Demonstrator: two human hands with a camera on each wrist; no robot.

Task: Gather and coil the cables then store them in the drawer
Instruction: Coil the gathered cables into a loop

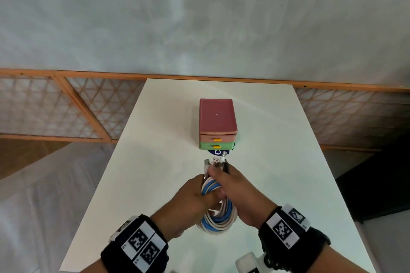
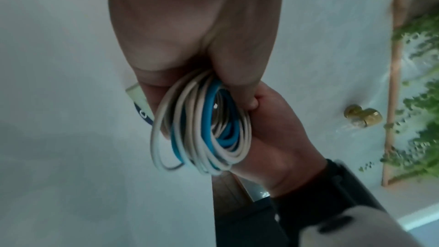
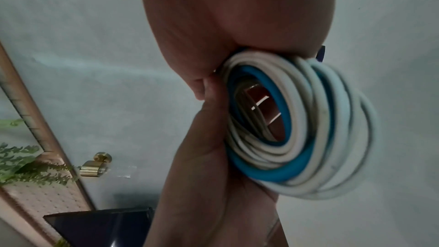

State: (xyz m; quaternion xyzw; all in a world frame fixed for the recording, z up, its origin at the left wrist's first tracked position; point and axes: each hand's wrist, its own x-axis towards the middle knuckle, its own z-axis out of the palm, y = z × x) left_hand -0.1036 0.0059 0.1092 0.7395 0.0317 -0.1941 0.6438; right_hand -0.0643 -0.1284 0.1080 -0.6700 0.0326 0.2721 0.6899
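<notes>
The round coil of white and blue rubbery cables point(image 1: 218, 217) hangs between both hands above the white tabletop point(image 1: 137, 162), just in front of the small stacked drawer unit with a maroon top, pink and green drawers point(image 1: 217, 125); the left hand point(image 1: 193, 197) clenches the loops from one side, the right hand point(image 1: 237, 186) grips them from the other; metal plug ends point(image 1: 216, 160) poke past the fingers, blurred; both drawers look closed; a dark blue item under the unit is mostly hidden.
</notes>
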